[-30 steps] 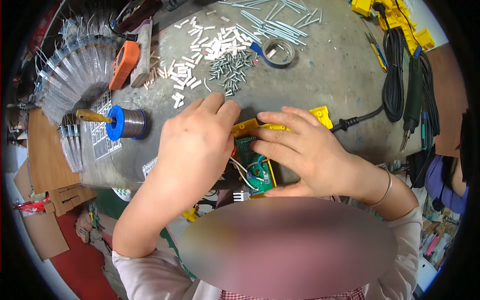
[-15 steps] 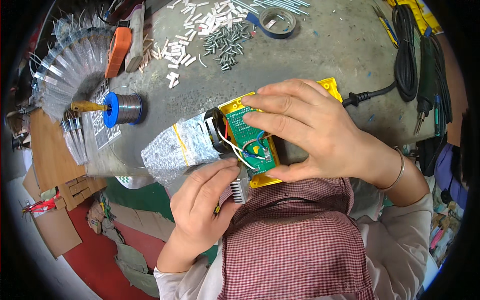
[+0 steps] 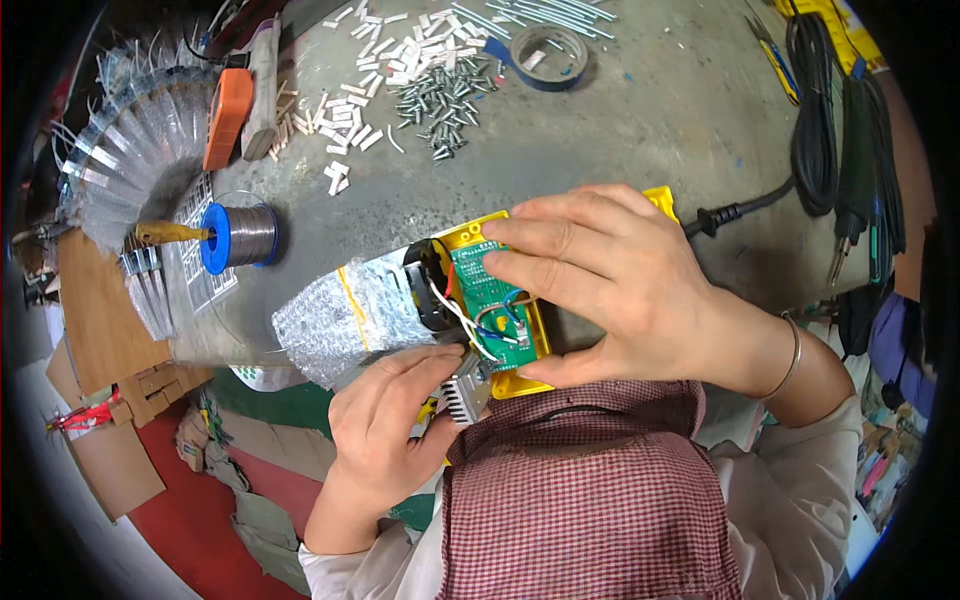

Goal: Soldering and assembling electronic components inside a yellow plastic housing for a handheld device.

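Observation:
My right hand [image 3: 625, 285] grips a yellow plastic case [image 3: 522, 384], fingers over its far side and thumb on its near edge. Inside the case lies a green circuit board [image 3: 483, 273] with white, red, blue and brown wires. My left hand [image 3: 385, 430] is closed on a silver finned heat sink [image 3: 466, 392] at the board's near left corner. Something yellow and black shows partly under the left fingers; its kind is hidden. Left of the board, a black-ended part wrapped in bubble wrap [image 3: 335, 315] with a yellow band joins the case.
Beyond the hands lie screws [image 3: 437, 115], small white pieces [image 3: 350, 120], metal rods [image 3: 540, 12] and a tape roll [image 3: 548, 55]. A blue solder spool [image 3: 240, 237] stands left, near an orange tool [image 3: 228, 118]. At right are a power plug [image 3: 715, 217], coiled black cable [image 3: 812, 110] and soldering iron [image 3: 850, 215].
The heat sink has tilted and shifted slightly left and nearer me with my left hand. My right hand keeps its grip on the case. The whole view has shifted a little.

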{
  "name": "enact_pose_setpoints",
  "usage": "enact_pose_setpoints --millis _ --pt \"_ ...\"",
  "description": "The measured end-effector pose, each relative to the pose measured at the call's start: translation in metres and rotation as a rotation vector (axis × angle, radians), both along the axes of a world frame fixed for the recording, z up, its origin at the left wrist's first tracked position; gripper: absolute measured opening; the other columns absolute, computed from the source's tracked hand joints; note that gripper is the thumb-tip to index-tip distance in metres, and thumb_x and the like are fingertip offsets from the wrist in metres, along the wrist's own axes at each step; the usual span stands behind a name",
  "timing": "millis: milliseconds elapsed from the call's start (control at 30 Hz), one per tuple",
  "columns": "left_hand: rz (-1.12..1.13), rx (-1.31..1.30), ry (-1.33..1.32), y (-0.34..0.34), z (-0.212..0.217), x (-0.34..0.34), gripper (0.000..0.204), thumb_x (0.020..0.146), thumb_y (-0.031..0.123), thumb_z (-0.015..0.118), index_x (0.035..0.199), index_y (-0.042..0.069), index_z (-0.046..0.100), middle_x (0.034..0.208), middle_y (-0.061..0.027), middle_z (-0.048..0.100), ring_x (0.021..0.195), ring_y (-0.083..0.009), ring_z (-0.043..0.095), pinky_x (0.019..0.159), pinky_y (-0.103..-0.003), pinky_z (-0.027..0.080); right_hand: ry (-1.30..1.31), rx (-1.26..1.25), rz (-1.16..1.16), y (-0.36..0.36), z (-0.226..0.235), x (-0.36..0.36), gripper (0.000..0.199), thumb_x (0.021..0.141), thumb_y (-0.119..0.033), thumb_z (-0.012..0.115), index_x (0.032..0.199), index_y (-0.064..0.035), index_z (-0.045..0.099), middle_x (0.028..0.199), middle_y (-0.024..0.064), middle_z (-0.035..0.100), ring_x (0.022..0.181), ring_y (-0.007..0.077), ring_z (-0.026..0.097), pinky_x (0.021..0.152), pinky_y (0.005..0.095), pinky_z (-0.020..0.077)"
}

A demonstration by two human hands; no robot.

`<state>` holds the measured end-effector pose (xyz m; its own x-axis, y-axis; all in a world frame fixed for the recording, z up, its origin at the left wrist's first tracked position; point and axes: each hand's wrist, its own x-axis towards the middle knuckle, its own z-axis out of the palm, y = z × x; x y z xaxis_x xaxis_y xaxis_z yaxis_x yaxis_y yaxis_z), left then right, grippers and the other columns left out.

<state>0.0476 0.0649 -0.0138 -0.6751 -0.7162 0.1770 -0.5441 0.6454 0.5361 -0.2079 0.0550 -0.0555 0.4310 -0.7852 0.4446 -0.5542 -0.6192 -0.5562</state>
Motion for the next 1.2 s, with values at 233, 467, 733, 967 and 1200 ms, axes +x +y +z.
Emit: enact_pose_setpoints --millis 233,467,733,967,1200 --pt "0.044 0.08 0.016 0.002 0.002 0.001 0.053 0.058 0.002 0.077 0.109 -0.002 0.064 0.102 -0.0148 0.07 0.088 -0.0296 0.07 0.073 -0.036 0.057 0.129 0.073 -0.003 0.003 0.01 0.002 0.065 0.066 -0.041 0.082 0.12 -0.0081 0.064 0.129 0.0061 0.062 0.119 0.0265 0.057 0.092 0.042 0.0458" --pt "-0.006 0.145 -0.015 -0.011 0.003 0.005 0.05 0.06 -0.001 0.075 0.109 -0.002 0.064 0.095 -0.0165 0.068 0.078 -0.0318 0.069 0.067 -0.037 0.056 0.112 0.096 0.002 -0.002 0.011 0.0 0.069 0.061 -0.037 0.084 0.121 -0.0095 0.065 0.126 0.0078 0.063 0.113 0.0291 0.059 0.09 0.0406 0.0462" --pt "-0.088 0.156 -0.062 -0.02 0.009 0.001 0.05 0.06 -0.003 0.073 0.11 -0.002 0.064 0.097 -0.0166 0.068 0.079 -0.0312 0.069 0.068 -0.038 0.057 0.062 0.128 0.003 -0.002 0.008 0.0 0.069 0.059 -0.033 0.086 0.12 -0.0091 0.065 0.125 0.0082 0.062 0.112 0.03 0.058 0.09 0.0421 0.0458" --pt "0.05 0.078 -0.087 0.002 -0.001 -0.005 0.053 0.061 -0.005 0.071 0.113 -0.001 0.063 0.101 -0.0162 0.068 0.085 -0.0324 0.069 0.072 -0.038 0.056 0.036 0.148 -0.002 0.0 0.014 0.001 0.061 0.062 -0.027 0.086 0.115 -0.0071 0.063 0.129 0.0143 0.056 0.114 0.0348 0.055 0.092 0.0441 0.0451" --pt "0.198 0.206 -0.031 0.015 0.015 -0.005 0.039 0.073 0.011 0.083 0.105 0.0 0.063 0.091 -0.0107 0.067 0.073 -0.0191 0.066 0.063 -0.03 0.053 0.157 0.166 -0.036 0.006 0.021 0.003 0.045 0.072 -0.027 0.079 0.106 -0.0027 0.063 0.127 0.0147 0.054 0.112 0.0335 0.052 0.095 0.0449 0.0408"
